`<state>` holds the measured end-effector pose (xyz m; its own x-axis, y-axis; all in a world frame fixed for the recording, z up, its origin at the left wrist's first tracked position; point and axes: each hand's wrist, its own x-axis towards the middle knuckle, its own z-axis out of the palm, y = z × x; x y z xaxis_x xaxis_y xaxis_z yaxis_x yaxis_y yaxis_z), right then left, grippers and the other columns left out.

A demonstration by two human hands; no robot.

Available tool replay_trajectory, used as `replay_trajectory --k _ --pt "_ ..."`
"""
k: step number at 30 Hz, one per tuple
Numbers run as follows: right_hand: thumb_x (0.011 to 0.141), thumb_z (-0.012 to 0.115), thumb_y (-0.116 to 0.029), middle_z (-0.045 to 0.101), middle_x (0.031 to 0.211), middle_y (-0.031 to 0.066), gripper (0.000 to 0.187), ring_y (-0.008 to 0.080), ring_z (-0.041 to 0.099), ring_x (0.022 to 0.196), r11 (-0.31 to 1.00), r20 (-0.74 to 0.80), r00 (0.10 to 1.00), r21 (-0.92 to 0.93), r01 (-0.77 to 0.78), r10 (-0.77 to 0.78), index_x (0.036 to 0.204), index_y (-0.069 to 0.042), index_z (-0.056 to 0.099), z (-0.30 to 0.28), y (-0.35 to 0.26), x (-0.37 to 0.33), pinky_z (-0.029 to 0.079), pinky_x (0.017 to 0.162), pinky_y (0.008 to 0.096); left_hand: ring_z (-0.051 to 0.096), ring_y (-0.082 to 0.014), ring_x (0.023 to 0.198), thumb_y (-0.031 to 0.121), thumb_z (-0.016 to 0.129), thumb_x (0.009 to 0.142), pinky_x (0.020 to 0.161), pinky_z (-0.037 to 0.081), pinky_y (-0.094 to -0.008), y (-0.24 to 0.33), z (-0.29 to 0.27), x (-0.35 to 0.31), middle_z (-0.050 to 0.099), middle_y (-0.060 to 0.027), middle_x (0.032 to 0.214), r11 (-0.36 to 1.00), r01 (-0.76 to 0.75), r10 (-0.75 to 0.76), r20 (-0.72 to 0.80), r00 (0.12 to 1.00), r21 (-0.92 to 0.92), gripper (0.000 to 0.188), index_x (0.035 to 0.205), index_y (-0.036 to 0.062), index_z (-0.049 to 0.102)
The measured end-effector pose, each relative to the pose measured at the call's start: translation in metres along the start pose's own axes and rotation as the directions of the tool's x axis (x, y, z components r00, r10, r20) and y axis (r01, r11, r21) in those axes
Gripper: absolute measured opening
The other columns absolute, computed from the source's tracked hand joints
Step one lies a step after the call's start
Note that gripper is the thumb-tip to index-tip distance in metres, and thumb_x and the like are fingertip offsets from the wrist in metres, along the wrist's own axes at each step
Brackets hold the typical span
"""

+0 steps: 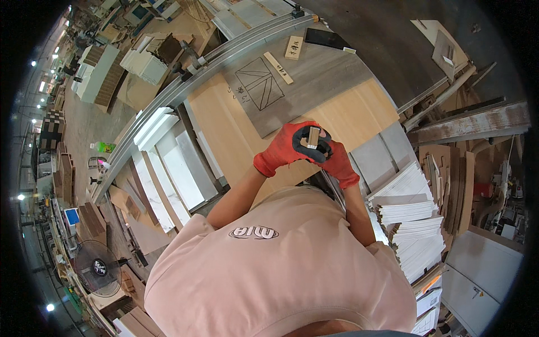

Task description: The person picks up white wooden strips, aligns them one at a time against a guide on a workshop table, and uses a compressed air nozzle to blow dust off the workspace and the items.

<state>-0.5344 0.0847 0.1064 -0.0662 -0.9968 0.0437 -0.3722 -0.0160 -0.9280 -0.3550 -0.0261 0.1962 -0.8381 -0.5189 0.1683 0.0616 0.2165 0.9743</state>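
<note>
Both my hands wear red work gloves with black palms and fingers, and they meet close in front of my chest. Between them a small wooden block [313,136] with a light end stands up. My left hand [283,149] is closed, its black fingers curled around the block. My right hand [337,162] is closed against the block's other side, its fingertips partly hidden. Just beyond the hands lies a grey-brown wood-grain board [303,84] with a pencilled square of slanting lines. Under it is a light wood-grain board [219,123].
Two small wooden strips, a marked block [293,48] and a thin stick [278,68], lie on the grey board near a black flat device [325,38]. A metal rail [168,95] curves along the left. White panels [412,224] are stacked at right; a fan [98,268] stands lower left.
</note>
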Motion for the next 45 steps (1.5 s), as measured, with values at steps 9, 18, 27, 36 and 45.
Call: replay_trajectory --k 9,18,27,36,45 --pt "0.079 0.078 -0.011 0.072 0.093 0.0168 0.053 0.0253 0.072 0.079 0.989 -0.044 0.993 -0.108 0.103 -0.108 0.129 -0.007 0.059 0.007 -0.010 0.002 0.056 0.068 0.0347 0.065 -0.0141 0.094 0.017 0.091 0.066 0.086 0.051 -0.0320 0.000 0.002 -0.009 0.070 -0.0084 0.100 0.984 -0.047 0.039 -0.048 0.998 -0.169 0.053 0.109 0.0036 0.064" --pt "0.072 0.084 -0.015 0.072 0.100 0.0143 0.050 0.0269 0.070 0.092 0.982 0.026 0.983 -0.046 -0.181 0.182 0.115 0.000 0.064 0.005 -0.006 -0.001 0.054 0.081 0.0363 0.066 -0.0321 0.089 0.036 0.088 0.064 0.080 0.051 -0.0375 -0.023 0.005 -0.015 0.069 -0.0143 0.098 0.984 -0.022 0.047 -0.140 0.989 0.176 0.058 0.108 0.0058 0.065" --pt "0.086 0.070 0.000 0.065 0.109 0.0059 0.040 0.0117 0.059 0.095 0.943 -0.521 0.846 0.324 0.075 0.112 0.125 0.002 0.062 -0.023 -0.102 0.016 0.050 0.085 0.0280 0.060 -0.0347 0.112 0.035 0.075 0.079 0.093 0.047 -0.0434 0.002 -0.011 0.025 0.063 -0.0141 0.122 0.746 -0.006 0.084 -0.085 0.993 0.666 0.064 0.134 0.0087 0.052" --pt "0.092 0.066 -0.006 0.069 0.088 0.0092 0.020 0.0165 0.066 0.070 0.879 -0.703 0.682 0.437 0.190 0.202 0.107 0.006 0.068 -0.093 -0.012 0.107 0.055 0.065 0.0300 0.049 -0.0334 0.126 0.047 0.084 0.064 0.106 0.037 -0.0471 -0.037 -0.044 0.139 0.051 -0.0129 0.138 0.372 -0.083 0.183 0.015 0.983 0.925 0.093 0.142 0.0138 0.045" --pt "0.086 0.073 -0.008 0.070 0.099 0.0087 0.020 0.0200 0.067 0.080 0.732 -0.695 0.534 0.654 0.189 0.483 0.103 0.002 0.069 -0.188 0.136 0.245 0.058 0.071 0.0351 0.041 -0.0384 0.136 0.042 0.084 0.071 0.113 0.032 -0.0504 -0.158 -0.173 0.201 0.047 -0.0167 0.144 0.622 0.067 0.190 -0.233 0.954 0.780 0.077 0.135 0.0132 0.054"
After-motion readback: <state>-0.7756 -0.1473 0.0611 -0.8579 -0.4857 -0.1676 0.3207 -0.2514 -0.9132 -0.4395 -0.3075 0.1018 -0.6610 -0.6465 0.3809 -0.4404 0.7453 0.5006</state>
